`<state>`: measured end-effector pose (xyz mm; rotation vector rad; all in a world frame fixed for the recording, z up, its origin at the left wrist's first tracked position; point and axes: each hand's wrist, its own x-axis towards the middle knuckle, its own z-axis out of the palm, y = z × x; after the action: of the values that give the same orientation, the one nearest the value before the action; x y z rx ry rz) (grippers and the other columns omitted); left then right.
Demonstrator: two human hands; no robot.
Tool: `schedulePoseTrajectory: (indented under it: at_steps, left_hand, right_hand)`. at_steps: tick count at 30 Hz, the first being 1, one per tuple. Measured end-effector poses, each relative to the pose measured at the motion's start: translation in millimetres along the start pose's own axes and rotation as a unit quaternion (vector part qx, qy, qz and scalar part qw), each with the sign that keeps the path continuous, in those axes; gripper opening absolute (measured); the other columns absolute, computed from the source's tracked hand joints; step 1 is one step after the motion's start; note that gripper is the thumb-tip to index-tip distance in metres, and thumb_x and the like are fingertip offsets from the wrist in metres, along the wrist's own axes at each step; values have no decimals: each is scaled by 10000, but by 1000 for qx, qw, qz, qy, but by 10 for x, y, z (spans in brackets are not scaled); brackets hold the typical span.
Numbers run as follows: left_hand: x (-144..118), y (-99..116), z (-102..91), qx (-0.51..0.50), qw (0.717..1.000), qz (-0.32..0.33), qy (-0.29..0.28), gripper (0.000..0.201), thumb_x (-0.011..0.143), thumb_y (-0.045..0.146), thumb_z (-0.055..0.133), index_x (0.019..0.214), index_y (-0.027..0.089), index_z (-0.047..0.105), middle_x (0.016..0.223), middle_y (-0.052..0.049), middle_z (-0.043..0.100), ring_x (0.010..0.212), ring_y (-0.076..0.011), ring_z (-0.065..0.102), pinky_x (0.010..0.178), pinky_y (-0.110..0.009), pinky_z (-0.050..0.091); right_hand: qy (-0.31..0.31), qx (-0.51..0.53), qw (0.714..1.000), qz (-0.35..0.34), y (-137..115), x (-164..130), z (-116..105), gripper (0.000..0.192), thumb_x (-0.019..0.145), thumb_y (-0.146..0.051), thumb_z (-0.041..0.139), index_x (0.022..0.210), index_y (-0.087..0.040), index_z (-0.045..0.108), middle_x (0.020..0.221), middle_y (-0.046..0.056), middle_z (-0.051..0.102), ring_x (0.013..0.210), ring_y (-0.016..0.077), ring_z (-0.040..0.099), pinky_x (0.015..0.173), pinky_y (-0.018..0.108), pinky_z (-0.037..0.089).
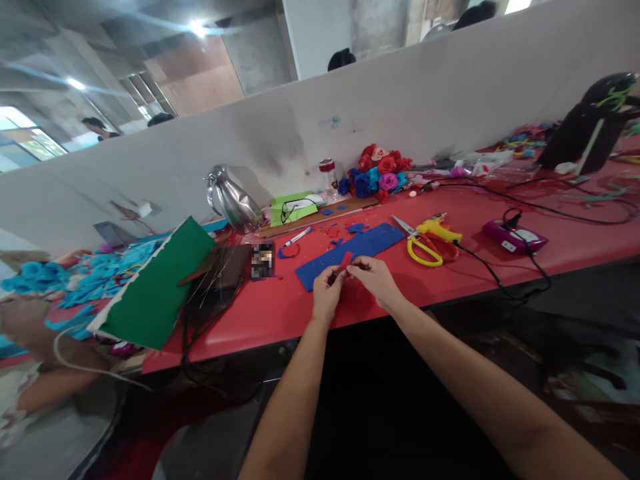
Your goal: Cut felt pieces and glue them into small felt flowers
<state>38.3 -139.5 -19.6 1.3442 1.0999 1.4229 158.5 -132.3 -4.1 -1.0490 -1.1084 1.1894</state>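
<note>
Strip of red material [346, 261] pinched closed between fingertips of left hand [327, 288] and right hand [375, 279], near edge of blue sheet [383, 236]. Loosened pinch could lose it against red tabletop [235, 327]. Glue gun [440, 231], right of grip, may burn if hot. Beyond grip: lidded jar [328, 181], contents unclear; metal jug [233, 200], inside hidden.

Ceiling lamps [198, 28] flare in streaks at your upper left; the window [30, 137] there glares. Your bench [470, 213] is evenly lit, the space beneath it dim. Soft shadows fall on the partition [425, 100]. Your picture stretches toward its edges; one small patch [263, 260] is pixelated.
</note>
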Motion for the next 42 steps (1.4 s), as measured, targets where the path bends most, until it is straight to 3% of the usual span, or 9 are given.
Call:
schedulePoseTrajectory:
  at_steps: [12,25,42]
  left_hand:
    - [1,12,5,-16,999,-2,28,110,711,269,658,734,166,626,636,24,585,579,-89,469,593,-213,370]
    - [14,-56,-11,-8,1000,3,13,142,710,305,670,737,170,636,629,31,539,593,-92,463,595,-212,370]
    - [3,-17,-3,-14,1000,5,9,100,711,268,640,742,174,625,650,17,579,612,-99,499,612,-217,395]
  right_hand:
    - [6,22,1000,16,14,-16,30,97,609,-280,603,662,-201,588,596,-30,594,585,124,544,611,275,452]
    - [26,-54,998,1,114,37,36,69,620,-271,550,617,-203,537,575,-42,532,581,125,490,597,270,412]
    - [15,27,999,30,8,-8,87,96,592,-276,570,602,-201,511,545,-52,519,553,105,480,567,255,402]
